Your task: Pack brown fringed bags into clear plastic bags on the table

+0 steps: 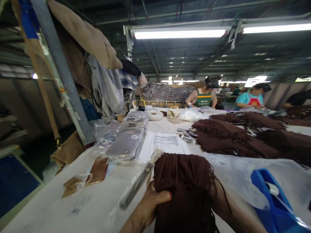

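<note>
White worktable (53,210), with a brown fringed cloth (182,207) held at its near side.
Left hand (153,200) grips the cloth's left edge; right hand hidden, its grip cannot be told. Loose fringe (182,168) could snag if drawn across the adjacent grey tool (136,186).

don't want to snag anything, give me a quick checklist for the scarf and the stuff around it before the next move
1. Left hand holding the brown fringed scarf: ok, thumb across its near face.
2. Right hand's grip: cannot tell, the scarf hides it; only the right forearm shows.
3. Fringe strands gathered: not ok, some stray over the right forearm.
4. Grey bar clear of the fringe: cannot tell, its far end looks very close.
5. Blue tape dispenser apart from the scarf: ok, off to the right.
</note>
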`<state>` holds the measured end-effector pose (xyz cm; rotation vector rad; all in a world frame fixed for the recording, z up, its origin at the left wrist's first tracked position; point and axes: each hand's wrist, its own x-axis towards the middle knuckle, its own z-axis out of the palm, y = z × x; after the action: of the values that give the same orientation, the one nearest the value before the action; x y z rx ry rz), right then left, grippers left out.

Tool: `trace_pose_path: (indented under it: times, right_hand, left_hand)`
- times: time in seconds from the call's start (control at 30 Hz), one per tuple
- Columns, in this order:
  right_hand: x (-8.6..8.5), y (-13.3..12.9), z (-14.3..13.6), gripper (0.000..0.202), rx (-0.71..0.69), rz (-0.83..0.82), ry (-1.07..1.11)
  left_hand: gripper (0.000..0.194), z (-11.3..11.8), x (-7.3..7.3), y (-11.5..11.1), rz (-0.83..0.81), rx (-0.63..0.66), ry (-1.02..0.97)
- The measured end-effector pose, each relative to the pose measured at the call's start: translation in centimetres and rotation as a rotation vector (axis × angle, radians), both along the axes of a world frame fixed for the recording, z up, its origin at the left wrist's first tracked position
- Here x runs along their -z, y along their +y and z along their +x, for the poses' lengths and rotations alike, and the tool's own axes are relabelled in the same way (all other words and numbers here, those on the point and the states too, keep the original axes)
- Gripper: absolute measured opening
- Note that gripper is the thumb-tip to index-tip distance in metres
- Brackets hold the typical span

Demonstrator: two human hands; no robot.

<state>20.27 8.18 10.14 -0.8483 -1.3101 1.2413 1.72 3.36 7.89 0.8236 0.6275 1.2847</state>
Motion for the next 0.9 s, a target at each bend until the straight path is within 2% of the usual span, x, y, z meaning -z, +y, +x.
trace_pose_path:
  times: [0.1, 0.17, 0.23, 0.3, 0.4, 0.47, 0.57, 0.63, 0.77, 0.83, 0.9]
  right_hand:
    - [1.2, 0.6, 0.0, 0.060, -0.013, -0.058, 0.070]
    - [1.4, 0.7, 0.4, 0.057, -0.070, -0.125, 0.090]
    - [1.1, 0.4, 1.2, 0.049, -0.158, -0.185, 0.079]
    - [0.5, -0.3, 1.8, 0.047, -0.243, -0.221, 0.051]
    - [0.2, -1.6, 1.6, 0.058, -0.347, -0.271, 0.033]
    - [0.5, -2.3, 0.8, 0.056, -0.336, -0.300, 0.024]
    - [1.1, -3.1, -0.2, 0.041, -0.285, -0.298, -0.044]
    - [1.1, -3.5, -0.4, 0.036, -0.322, -0.300, -0.071]
    - [0.6, -4.0, -0.2, 0.041, -0.428, -0.289, -0.116]
    - [0.6, -4.1, -0.1, 0.045, -0.396, -0.227, -0.157]
    - [1.0, -4.2, 0.0, 0.042, -0.345, -0.262, -0.104]
  left_hand:
    - [0.066, 0.4, 1.8, -0.5, -0.035, 0.123, -0.022]
    - [0.059, 1.0, 3.1, -0.8, -0.086, 0.127, -0.037]
    - [0.051, 1.6, 3.8, -0.9, -0.109, 0.094, -0.048]
    - [0.050, 1.9, 3.7, -0.9, -0.112, 0.060, -0.083]
    - [0.051, 2.2, 3.3, -0.9, -0.120, -0.007, -0.120]
    - [0.054, 2.4, 3.4, -1.0, -0.132, -0.037, -0.126]
    - [0.057, 3.0, 4.0, -1.4, -0.141, -0.020, -0.141]
    - [0.054, 3.2, 4.5, -1.7, -0.140, -0.008, -0.167]
    - [0.050, 3.4, 4.6, -1.7, -0.143, -0.098, -0.119]
    - [0.046, 3.3, 4.3, -1.6, -0.171, -0.181, -0.027]
    - [0.045, 3.2, 3.9, -1.6, -0.160, -0.191, -0.034]
